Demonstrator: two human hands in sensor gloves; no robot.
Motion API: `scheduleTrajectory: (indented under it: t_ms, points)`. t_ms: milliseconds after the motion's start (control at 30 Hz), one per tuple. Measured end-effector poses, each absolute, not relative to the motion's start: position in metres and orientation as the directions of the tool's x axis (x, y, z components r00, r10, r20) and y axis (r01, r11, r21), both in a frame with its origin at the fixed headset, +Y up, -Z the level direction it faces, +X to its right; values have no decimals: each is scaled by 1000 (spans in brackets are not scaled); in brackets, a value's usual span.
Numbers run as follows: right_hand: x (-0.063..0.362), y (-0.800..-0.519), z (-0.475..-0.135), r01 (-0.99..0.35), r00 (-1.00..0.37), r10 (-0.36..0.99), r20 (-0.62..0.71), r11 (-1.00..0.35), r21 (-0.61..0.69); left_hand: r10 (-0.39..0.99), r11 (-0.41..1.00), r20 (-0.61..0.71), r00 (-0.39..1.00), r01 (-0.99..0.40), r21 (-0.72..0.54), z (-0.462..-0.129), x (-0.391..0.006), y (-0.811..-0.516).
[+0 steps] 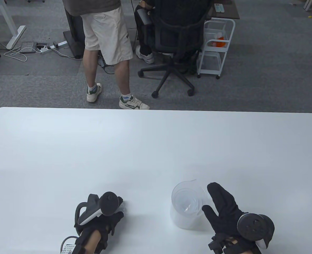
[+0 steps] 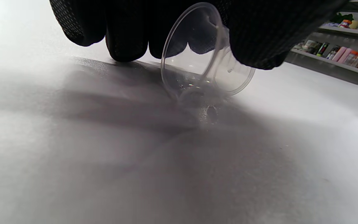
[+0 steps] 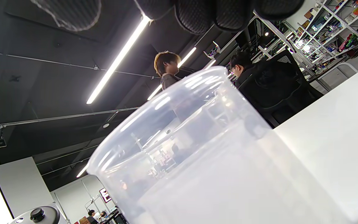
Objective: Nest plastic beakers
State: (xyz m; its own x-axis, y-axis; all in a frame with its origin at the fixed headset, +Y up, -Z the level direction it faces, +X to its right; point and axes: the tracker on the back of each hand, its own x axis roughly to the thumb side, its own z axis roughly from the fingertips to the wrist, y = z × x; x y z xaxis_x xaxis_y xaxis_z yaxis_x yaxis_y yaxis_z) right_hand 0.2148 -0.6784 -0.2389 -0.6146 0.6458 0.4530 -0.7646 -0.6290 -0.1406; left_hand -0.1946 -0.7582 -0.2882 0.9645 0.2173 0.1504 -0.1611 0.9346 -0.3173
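A large translucent beaker [image 1: 185,221] stands upright near the table's front edge, right of centre, with at least one smaller beaker [image 1: 186,202] nested inside it. My right hand [image 1: 211,198] is beside its right side, fingers stretched out and spread, gripping nothing. In the right wrist view the beaker [image 3: 216,161] fills the frame, with the fingertips [image 3: 204,15] above it. My left hand [image 1: 117,207] is at front left and holds a small clear beaker [image 2: 197,59]. The beaker is tipped on its side, its rim touching the table. The fingers [image 2: 126,34] curl over it.
The white table [image 1: 145,148] stretches far and wide behind both hands. Beyond its far edge a person [image 1: 105,47] stands, with an office chair [image 1: 177,45] and a white cart [image 1: 216,45] on the carpet.
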Motion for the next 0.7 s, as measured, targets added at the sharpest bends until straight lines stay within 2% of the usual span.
scheduleTrajectory:
  t_ms: [400,700]
  points:
    - [216,-679,-237,-771,-608,652,453,-621,-142,208,947,194,959,-147,-285,-289,-187,-759]
    - [218,-679,-237,-772,-608,651,453,-619,-146,265,939,227,937,-198,-281,-292,-174,-748]
